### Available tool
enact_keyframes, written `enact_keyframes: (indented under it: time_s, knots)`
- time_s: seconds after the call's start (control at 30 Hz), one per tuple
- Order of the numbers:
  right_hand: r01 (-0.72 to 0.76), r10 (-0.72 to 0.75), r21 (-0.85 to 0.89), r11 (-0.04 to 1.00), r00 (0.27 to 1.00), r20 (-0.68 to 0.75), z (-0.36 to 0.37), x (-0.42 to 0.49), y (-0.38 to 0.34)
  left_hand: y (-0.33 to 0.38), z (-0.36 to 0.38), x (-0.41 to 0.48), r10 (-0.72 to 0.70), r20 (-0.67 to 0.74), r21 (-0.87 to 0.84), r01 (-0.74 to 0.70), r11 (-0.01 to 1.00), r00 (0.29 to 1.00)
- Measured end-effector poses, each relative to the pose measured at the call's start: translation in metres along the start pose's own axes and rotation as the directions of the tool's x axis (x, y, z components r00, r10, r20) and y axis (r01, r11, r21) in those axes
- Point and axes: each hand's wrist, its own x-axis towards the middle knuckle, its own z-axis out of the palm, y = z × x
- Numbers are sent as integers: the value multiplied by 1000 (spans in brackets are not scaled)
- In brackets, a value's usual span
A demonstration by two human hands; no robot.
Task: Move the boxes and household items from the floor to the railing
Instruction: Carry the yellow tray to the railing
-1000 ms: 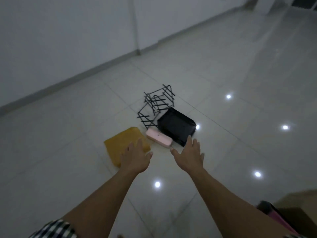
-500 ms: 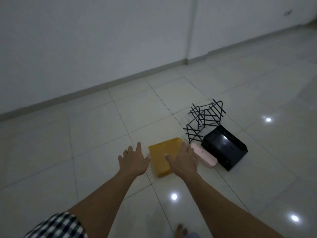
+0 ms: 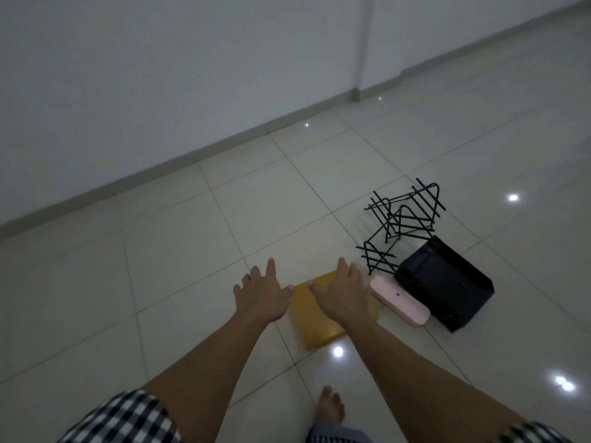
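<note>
- The left hand (image 3: 260, 295) is stretched forward with the palm down and the fingers straight and spread wide; it holds nothing.
- The right hand (image 3: 343, 295) is also stretched forward, palm down, with straight fingers a little apart; it holds nothing.
- The two hands are side by side, and their thumbs point to each other with a small gap between them.
- The yellow flat box (image 3: 316, 324) lies flat on the floor (image 3: 179, 251), partly under the right hand in this view. I cannot tell if the hand touches it or is above it.
- The left hand is just beside the left edge of this box, over the bare tiles.
- A pink case (image 3: 399, 298), long with round ends, lies on the floor just to the right of the yellow flat box.
- A black box (image 3: 444, 282) lies tilted on the floor directly behind the pink case, very close to it.
- A black wire rack (image 3: 399, 225) stands behind the black box, on its far left side.
- A checked sleeve (image 3: 121, 417) covers the left upper arm at the bottom edge.
- One bare foot (image 3: 329, 407) stands on the tiles between the two forearms.
- The floor is of glossy pale tiles with bright spots of reflected light.
- A plain white wall (image 3: 160, 75) with a grey skirting board (image 3: 192, 161) runs behind all the things.
</note>
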Motion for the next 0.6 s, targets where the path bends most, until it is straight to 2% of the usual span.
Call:
enact_keyframes:
  time_s: [0.3,0.47,0.6]
  knots:
    - [-148,151,74,986,988,-34,-30,74,4,51,-20,75,110,77,86,-117,989,991]
    - [-301,309,97,949,947,-87,-41,104,16,87,-25,128,269,138,149,-288,946,953]
    - [-451,468,154,879,878,-103,-33,123,29,102,-13,170,392,231,193,-437,879,890]
